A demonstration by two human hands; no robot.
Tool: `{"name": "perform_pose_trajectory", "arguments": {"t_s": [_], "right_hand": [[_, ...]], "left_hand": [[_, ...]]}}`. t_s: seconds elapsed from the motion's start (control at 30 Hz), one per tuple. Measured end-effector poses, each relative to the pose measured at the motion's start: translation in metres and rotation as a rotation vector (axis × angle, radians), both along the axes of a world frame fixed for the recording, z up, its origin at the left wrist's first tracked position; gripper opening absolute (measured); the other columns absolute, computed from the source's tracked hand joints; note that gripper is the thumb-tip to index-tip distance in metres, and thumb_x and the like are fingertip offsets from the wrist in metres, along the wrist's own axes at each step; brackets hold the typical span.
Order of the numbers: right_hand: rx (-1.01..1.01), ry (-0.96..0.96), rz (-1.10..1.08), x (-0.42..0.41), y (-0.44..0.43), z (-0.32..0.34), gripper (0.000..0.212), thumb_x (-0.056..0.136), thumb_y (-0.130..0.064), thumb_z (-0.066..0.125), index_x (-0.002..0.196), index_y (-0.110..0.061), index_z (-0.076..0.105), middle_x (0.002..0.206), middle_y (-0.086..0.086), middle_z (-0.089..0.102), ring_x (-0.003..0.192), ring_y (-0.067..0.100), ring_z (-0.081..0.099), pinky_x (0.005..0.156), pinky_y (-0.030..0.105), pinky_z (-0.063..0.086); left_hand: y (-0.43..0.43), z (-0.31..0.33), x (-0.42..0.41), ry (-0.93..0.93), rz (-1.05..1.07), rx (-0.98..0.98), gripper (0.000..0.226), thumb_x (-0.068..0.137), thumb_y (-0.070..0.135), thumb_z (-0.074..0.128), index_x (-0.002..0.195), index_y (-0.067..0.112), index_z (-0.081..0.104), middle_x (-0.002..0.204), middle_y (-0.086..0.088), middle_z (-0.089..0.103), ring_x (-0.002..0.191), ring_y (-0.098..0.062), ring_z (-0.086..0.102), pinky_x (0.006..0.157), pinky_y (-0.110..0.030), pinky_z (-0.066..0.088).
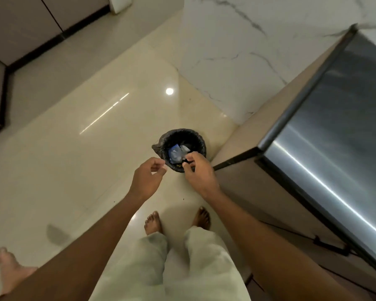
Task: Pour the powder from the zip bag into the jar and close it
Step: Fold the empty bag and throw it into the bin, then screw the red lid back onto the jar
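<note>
Standing over a small bin (182,148) lined with a black bag, set on the glossy floor (74,148) just left of a steel appliance front (334,137). Inside the bin, crumpled clear-and-blue plastic (175,153), possibly the emptied zip bag, though too small and blurred to be sure. No jar anywhere in view, so its lid state unknown; presumably back on a counter out of frame.

Left hand (149,178) held just near-left of the bin rim, fingers loosely curled with thumb and forefinger close together, apparently holding nothing. Right hand (199,170) over the near-right rim, fingers bent downward with tips near the liner; whether pinching the liner edge, a scrap, or nothing at all cannot be told from here.

Judged as a disposal step at the tail of the task. To do it well:

- Release any scrap squarely over the opening, not at the rim, so nothing slides onto the floor.
- Keep fingertips clear of the liner unless straightening it; tugging could pull the bag off the rim.
- Check palms for leftover powder before returning to the jar.
- Confirm the jar lid seated fully afterwards, since closure cannot be verified here.

Bare feet (153,222) close to the bin; worth avoiding a nudge.
</note>
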State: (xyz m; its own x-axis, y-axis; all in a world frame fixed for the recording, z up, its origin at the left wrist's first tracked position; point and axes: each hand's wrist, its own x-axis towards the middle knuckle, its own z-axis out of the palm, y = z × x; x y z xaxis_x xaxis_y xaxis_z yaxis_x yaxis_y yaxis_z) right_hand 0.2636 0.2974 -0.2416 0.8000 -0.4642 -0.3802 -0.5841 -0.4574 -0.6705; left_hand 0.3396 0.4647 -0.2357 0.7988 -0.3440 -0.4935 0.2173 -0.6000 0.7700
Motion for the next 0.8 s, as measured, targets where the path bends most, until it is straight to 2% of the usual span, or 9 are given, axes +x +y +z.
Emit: {"name": "perform_pose_trajectory", "arguments": {"t_s": [0.1, 0.17, 0.33, 0.43, 0.53, 0.6, 0.67, 0.8], "right_hand": [[-0.088, -0.099, -0.003, -0.014, 0.005, 0.076, 0.024, 0.102, -0.032, 0.055, 0.121, -0.02, 0.062, 0.123, -0.002, 0.067, 0.108, 0.016, 0.065, 0.091, 0.043, 0.056], [-0.149, -0.174, -0.05, -0.029, 0.004, 0.12, 0.024, 0.102, -0.033, 0.056, 0.121, -0.022, 0.063, 0.121, -0.004, 0.067, 0.107, 0.014, 0.064, 0.091, 0.041, 0.057], [-0.281, -0.347, -0.159, -0.058, -0.014, 0.182, 0.02, 0.102, -0.029, 0.056, 0.118, -0.021, 0.064, 0.117, -0.006, 0.067, 0.102, 0.011, 0.064, 0.087, 0.033, 0.056], [-0.398, -0.434, -0.265, -0.093, -0.038, 0.2, 0.014, 0.103, -0.023, 0.059, 0.112, -0.016, 0.067, 0.109, -0.001, 0.07, 0.095, 0.012, 0.066, 0.083, 0.033, 0.058], [-0.486, -0.461, -0.389, -0.133, -0.068, 0.207, 0.009, 0.103, -0.022, 0.058, 0.103, -0.017, 0.066, 0.102, -0.001, 0.07, 0.089, 0.013, 0.066, 0.077, 0.037, 0.059], [-0.524, -0.433, -0.462, -0.164, -0.092, 0.21, 0.01, 0.103, -0.023, 0.059, 0.103, -0.018, 0.066, 0.104, 0.0, 0.071, 0.093, 0.013, 0.067, 0.078, 0.039, 0.06], [-0.564, -0.403, -0.507, -0.192, -0.114, 0.21, 0.01, 0.101, -0.024, 0.061, 0.104, -0.016, 0.067, 0.105, 0.001, 0.072, 0.094, 0.015, 0.068, 0.08, 0.041, 0.059], [-0.634, -0.369, -0.619, -0.248, -0.159, 0.214, 0.008, 0.098, -0.022, 0.064, 0.101, -0.016, 0.069, 0.102, 0.001, 0.073, 0.092, 0.017, 0.068, 0.079, 0.041, 0.057]], "left_hand": [[0.002, 0.063, -0.012, -0.088, -0.071, -0.044, 0.013, 0.099, 0.011, 0.069, 0.111, 0.014, 0.074, 0.111, 0.002, 0.075, 0.097, -0.009, 0.069, 0.08, -0.003, 0.044], [-0.003, 0.099, -0.02, -0.152, -0.138, -0.085, 0.014, 0.099, 0.009, 0.068, 0.11, 0.015, 0.074, 0.111, 0.002, 0.075, 0.096, -0.005, 0.068, 0.079, -0.002, 0.044], [-0.037, 0.151, -0.029, -0.247, -0.247, -0.208, 0.015, 0.099, 0.013, 0.067, 0.111, 0.019, 0.073, 0.111, 0.005, 0.075, 0.103, -0.01, 0.07, 0.093, -0.025, 0.054], [-0.074, 0.177, -0.046, -0.317, -0.377, -0.276, 0.014, 0.099, 0.018, 0.068, 0.112, 0.023, 0.072, 0.11, 0.009, 0.074, 0.105, -0.006, 0.069, 0.091, -0.024, 0.052], [-0.118, 0.193, -0.069, -0.355, -0.486, -0.357, 0.014, 0.099, 0.021, 0.069, 0.112, 0.025, 0.071, 0.106, 0.014, 0.072, 0.104, 0.002, 0.066, 0.08, -0.006, 0.045], [-0.151, 0.199, -0.092, -0.367, -0.561, -0.395, 0.014, 0.099, 0.023, 0.069, 0.113, 0.025, 0.072, 0.105, 0.014, 0.072, 0.102, 0.002, 0.066, 0.077, -0.001, 0.044], [-0.182, 0.204, -0.114, -0.373, -0.628, -0.413, 0.015, 0.099, 0.023, 0.07, 0.114, 0.023, 0.073, 0.106, 0.01, 0.073, 0.101, 0.0, 0.067, 0.081, -0.003, 0.046], [-0.243, 0.208, -0.161, -0.381, -0.71, -0.437, 0.019, 0.097, 0.017, 0.072, 0.116, 0.016, 0.073, 0.111, 0.002, 0.074, 0.104, -0.01, 0.067, 0.094, -0.021, 0.053]]}}
